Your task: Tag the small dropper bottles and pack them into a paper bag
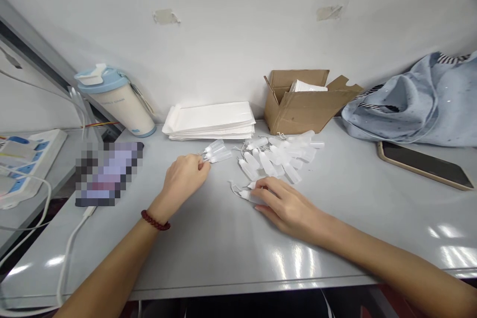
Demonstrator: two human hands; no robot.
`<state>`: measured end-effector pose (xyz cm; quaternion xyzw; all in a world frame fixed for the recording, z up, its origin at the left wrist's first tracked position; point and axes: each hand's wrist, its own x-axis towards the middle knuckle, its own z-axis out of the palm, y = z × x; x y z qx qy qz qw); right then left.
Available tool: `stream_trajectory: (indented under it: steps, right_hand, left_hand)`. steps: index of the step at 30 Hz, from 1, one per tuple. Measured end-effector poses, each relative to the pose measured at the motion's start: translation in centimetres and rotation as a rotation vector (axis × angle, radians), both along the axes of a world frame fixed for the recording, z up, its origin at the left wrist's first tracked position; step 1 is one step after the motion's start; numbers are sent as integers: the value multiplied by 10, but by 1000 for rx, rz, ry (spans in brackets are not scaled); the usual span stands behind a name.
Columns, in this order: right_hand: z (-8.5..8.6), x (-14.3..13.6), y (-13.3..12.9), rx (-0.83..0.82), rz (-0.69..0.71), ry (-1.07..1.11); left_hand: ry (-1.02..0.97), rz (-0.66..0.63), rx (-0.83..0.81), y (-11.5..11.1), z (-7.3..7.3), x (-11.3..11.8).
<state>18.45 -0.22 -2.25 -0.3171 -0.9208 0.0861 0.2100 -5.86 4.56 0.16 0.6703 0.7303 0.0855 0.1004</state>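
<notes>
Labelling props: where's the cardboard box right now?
Head view, right of centre: the cardboard box stands by the back wall, between the white paper stack and the blue fabric, just behind the pile of small plastic bottles.

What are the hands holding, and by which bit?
The right hand holds a small bottle by its body. The left hand seems to pinch two more bottles by their narrow tip ends.

Free lane betw. L grip (pixel 186 176) & R grip (pixel 285 203), env. stack (pixel 210 117) blocking far end.
</notes>
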Motion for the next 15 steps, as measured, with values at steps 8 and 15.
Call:
stream_trajectory:
  steps: [8, 15]
  right_hand:
    - [-5, -2, 0, 74, 18, -3]
    - [10, 7, 4, -5, -35, 179]
  left_hand:
    - [-428, -162, 73, -13, 2, 16]
    - [-737, -212, -197, -19, 5, 19]
